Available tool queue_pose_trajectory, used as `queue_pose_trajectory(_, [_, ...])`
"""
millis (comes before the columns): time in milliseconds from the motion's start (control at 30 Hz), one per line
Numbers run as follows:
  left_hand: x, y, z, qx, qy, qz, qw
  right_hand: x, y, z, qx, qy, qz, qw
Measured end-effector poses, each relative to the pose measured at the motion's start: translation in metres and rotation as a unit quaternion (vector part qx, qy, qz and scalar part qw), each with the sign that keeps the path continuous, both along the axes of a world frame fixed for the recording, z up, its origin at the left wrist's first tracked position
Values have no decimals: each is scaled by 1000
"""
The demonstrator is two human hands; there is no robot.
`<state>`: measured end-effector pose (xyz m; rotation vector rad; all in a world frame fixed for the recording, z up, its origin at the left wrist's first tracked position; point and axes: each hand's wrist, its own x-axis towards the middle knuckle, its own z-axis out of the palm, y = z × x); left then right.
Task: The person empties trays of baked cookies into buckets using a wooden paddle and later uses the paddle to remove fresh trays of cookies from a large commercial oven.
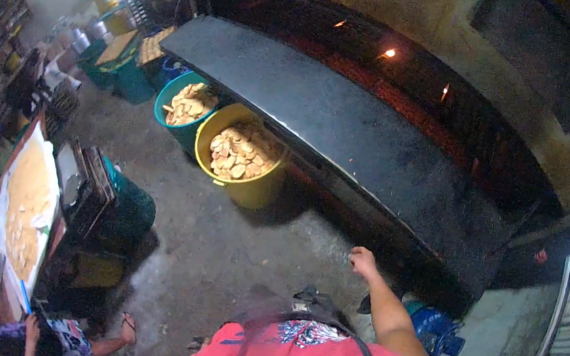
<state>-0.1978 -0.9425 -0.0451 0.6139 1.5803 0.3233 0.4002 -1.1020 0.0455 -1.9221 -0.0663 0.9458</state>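
Note:
My right hand (362, 261) reaches out over the concrete floor, beside the front edge of a long dark counter (339, 123). Its fingers look curled in; whatever they hold, if anything, is too small to make out. My left hand is out of the picture. Left of my right hand, against the counter's front, stands a yellow tub (252, 191) heaped with flat, pale brown pieces that look like bread or biscuits. A teal tub (187, 133) behind it holds more of the same.
An opening with orange glow (390, 54) runs behind the counter. Blue bundled material (441, 336) lies by the wall at right. At left, a person (31, 332) holds a blue stick at a table (44, 213) spread with pale crumbly stuff. Stacked boards (93, 176) and a green tub (133, 205) stand beside it.

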Motion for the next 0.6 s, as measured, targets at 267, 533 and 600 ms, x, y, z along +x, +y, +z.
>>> queue_pose_trajectory(267, [28,145,29,-28,-69,-66,995,-142,-81,-40,-106,91,51,989])
queue_pose_trajectory(533, [131,203,114,60,-128,-111,984,-191,-224,-140,6,96,101,990])
queue_pose_trajectory(600, [104,207,96,60,-92,-115,987,-193,-179,-97,-33,161,-38,986])
